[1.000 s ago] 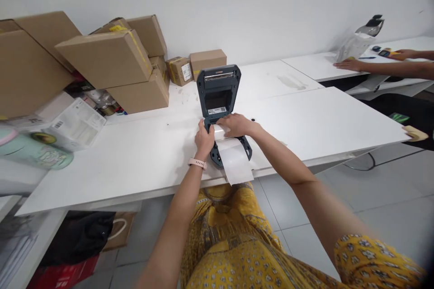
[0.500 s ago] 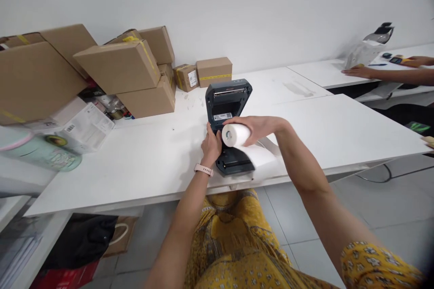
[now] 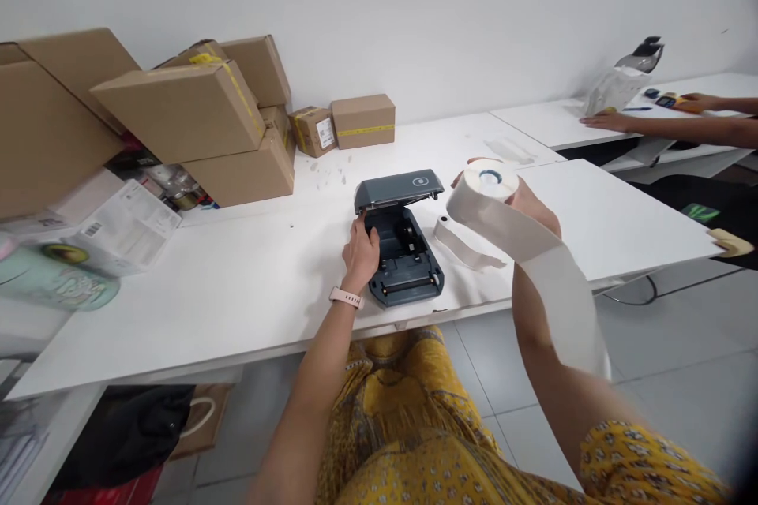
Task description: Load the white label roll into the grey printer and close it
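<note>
On the white table stands a dark grey label printer [image 3: 408, 276], its lid [image 3: 398, 188] tilted partly open over a hollow bay with no roll in it. My left hand [image 3: 360, 252] grips the printer's left edge, thumb over the inner side and a finger up at the lid. Right of the printer, my right hand [image 3: 536, 209] is closed around a white label roll [image 3: 490, 177], raised off the table with its core facing up. A long loose strip of the roll hangs over my right forearm. A narrow white paper strip [image 3: 465, 246] lies curled between printer and roll.
Cardboard boxes [image 3: 183, 114] are stacked at the back left, with two smaller ones [image 3: 363, 122] by the wall. A mint-green bottle [image 3: 59, 276] lies at the left. Another person's hand [image 3: 609, 122] rests at the far-right table near a plastic bag [image 3: 616, 87].
My right hand has carried the label roll out of the printer, up and to the right, turning its core upward. The printer's lid has come down partway. My left hand stays at the printer.
</note>
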A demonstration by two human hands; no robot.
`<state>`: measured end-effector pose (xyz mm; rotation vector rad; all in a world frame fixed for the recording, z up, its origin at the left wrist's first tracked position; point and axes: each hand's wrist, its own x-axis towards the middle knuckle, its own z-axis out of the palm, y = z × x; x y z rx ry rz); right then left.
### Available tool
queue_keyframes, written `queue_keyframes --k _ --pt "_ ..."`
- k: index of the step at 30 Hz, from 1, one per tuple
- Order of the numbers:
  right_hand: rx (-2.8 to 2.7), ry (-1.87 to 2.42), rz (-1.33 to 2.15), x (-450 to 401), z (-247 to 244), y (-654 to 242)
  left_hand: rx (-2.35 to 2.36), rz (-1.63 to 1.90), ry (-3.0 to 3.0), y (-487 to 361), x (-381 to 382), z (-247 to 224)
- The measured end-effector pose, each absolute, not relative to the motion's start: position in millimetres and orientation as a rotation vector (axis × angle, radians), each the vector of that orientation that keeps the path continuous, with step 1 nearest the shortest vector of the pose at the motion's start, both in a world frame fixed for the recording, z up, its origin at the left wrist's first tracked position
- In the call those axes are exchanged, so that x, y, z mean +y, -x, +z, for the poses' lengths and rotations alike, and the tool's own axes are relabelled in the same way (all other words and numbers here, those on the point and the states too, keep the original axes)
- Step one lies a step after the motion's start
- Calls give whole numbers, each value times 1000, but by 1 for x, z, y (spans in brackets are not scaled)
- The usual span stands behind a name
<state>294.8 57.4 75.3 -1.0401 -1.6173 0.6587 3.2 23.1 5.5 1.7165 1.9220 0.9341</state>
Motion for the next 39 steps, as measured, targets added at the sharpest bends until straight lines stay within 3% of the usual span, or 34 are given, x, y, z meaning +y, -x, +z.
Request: queue_keyframes --k 12,39 --pt "-1430 1333 988 161 8 -269 2027 804 -1746 -5 25 8" --pt "-1825 1289 1134 154 -22 -250 2048 811 -1770 -5 26 4"
